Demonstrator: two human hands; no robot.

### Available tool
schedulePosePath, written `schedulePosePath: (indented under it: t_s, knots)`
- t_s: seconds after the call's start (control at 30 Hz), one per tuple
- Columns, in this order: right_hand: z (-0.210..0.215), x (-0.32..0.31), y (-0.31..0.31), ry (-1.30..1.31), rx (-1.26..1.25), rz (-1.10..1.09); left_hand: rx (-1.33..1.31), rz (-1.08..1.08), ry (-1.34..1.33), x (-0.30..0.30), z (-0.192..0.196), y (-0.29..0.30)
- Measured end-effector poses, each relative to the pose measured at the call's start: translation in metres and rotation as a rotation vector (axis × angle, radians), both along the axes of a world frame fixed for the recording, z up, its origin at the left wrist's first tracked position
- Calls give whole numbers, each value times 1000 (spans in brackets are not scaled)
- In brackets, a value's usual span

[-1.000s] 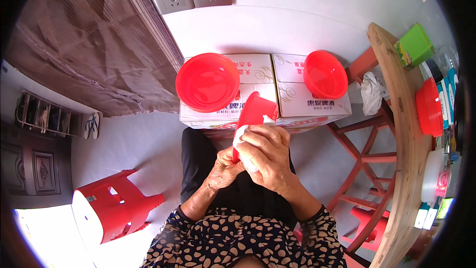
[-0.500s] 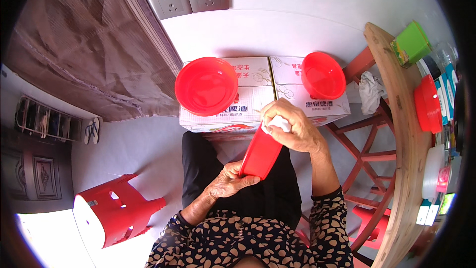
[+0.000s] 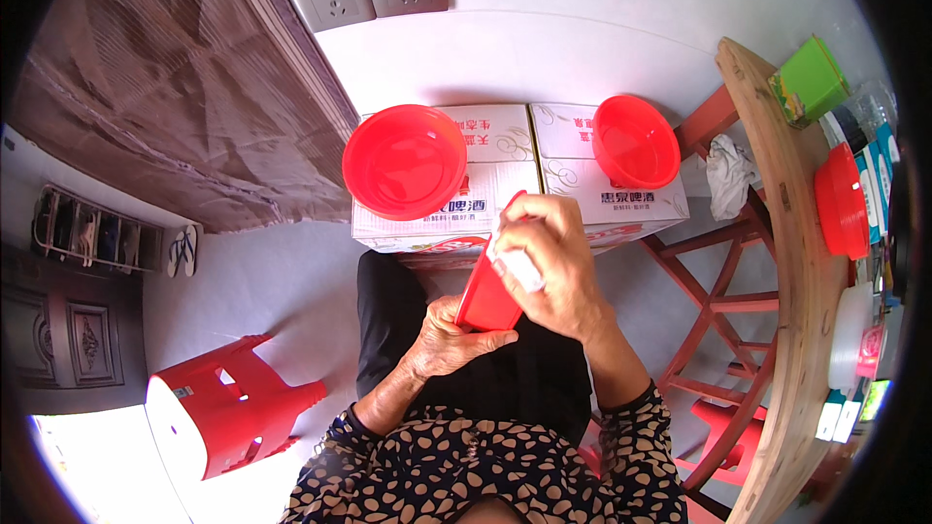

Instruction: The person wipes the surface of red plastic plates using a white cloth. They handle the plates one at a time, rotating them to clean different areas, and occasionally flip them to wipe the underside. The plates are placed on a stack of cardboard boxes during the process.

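While one red plastic bowl (image 3: 493,299) sits tipped on its side in the person's grip, the wiping looks to me well under way but not finished, since a folded white cloth (image 3: 522,270) is against its upper part. Two more red bowls rest mouth-up ahead: a larger one (image 3: 404,163) on the left cardboard box (image 3: 505,180) and another (image 3: 636,143) on the right cardboard box (image 3: 565,178). Whether those two are already wiped or are left to do, I cannot tell from where I stand; no mark sets them apart. Further red plasticware (image 3: 841,202) lies on the wooden table (image 3: 804,262) at the far right, and I cannot judge whether it belongs to the same batch. As for the bowl being worked on, it is between the two hands, above the lap and just short of the boxes. The left hand (image 3: 449,338) clasps its lower end, thumb laid along the near edge, the other fingers mostly hidden behind. The right hand (image 3: 555,277) is curled around the bunched cloth, pinching it against the bowl's upper end, higher than the left and apart from it.
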State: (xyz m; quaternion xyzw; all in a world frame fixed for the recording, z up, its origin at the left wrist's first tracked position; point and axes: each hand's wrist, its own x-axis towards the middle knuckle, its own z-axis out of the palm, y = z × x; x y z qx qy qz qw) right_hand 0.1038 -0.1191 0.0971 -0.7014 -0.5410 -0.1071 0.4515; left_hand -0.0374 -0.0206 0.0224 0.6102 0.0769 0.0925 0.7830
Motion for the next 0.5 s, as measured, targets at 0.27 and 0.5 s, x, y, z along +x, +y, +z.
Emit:
schedulePosePath:
  t_s: [0.27,0.5]
  knots:
    - [-33,33,-1,434,32,-56,-24,-14,-24,-2,-8,0]
    - [-14,-28,7,-59,-96,-26,-199,45,-78,-1,-24,4]
